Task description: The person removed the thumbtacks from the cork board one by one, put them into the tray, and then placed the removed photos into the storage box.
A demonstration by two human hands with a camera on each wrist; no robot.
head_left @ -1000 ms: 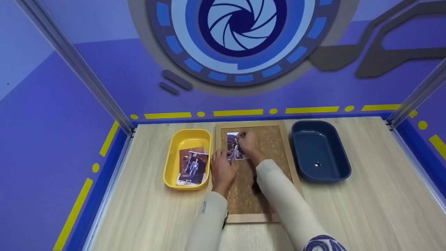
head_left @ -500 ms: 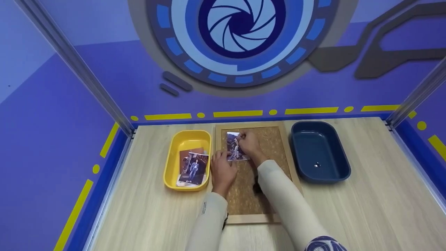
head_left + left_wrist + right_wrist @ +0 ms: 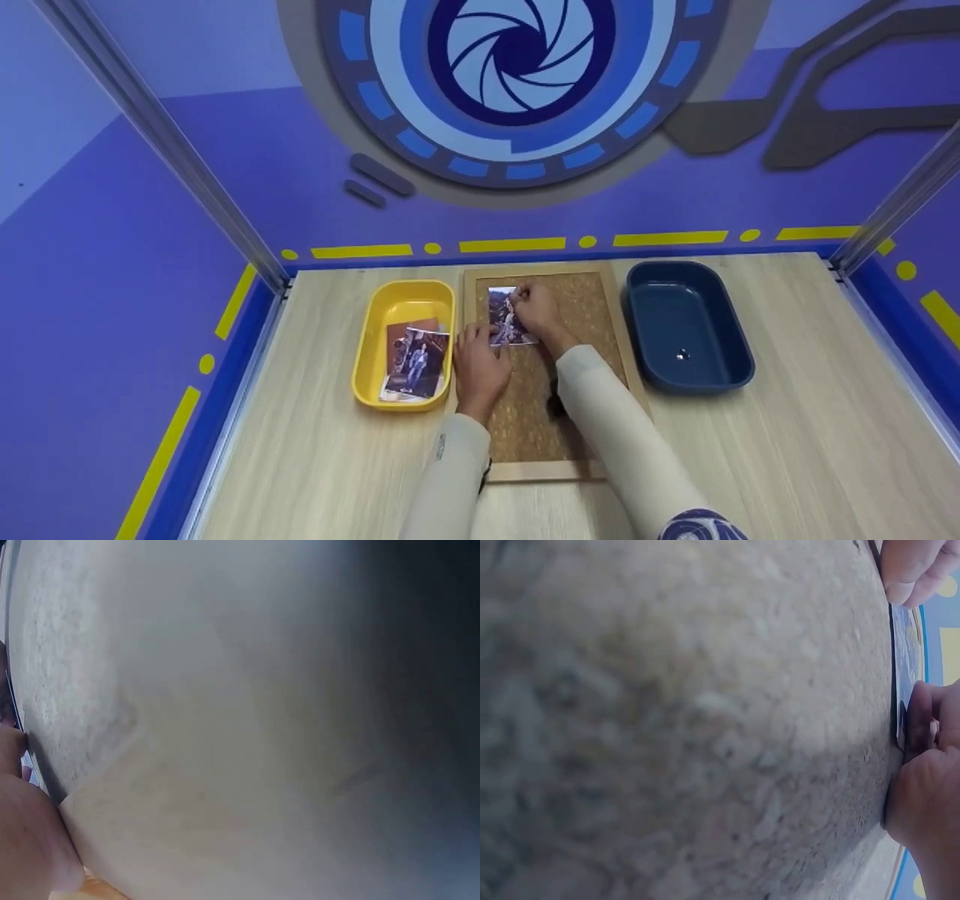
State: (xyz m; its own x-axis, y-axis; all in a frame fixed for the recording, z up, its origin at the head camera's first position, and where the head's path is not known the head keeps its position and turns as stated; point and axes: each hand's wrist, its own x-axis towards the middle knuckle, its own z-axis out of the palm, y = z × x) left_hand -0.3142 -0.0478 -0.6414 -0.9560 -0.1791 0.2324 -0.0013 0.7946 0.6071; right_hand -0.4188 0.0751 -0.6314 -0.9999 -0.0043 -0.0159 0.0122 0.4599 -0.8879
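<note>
A photo print (image 3: 501, 307) lies at the upper left of a wood-framed cork board (image 3: 517, 420). My left hand (image 3: 482, 371) rests its extended fingers on the photo's lower left corner. Over the photo's right side, my right hand (image 3: 538, 311) has its fingers curled, thumb and forefinger together near the upper edge around a small dark object; what it is I cannot tell. In the right wrist view the right hand (image 3: 930, 772) sits low against the cork, with the left hand's fingertips (image 3: 900, 591) on the photo's other end. The left wrist view is mostly blurred.
Left of the board stands a yellow bin (image 3: 364, 345) holding several photos (image 3: 417, 364). On the right is a dark blue bin (image 3: 675, 315) with a small shiny item (image 3: 682, 354) inside. Printed panels wall in the wooden table (image 3: 810, 420).
</note>
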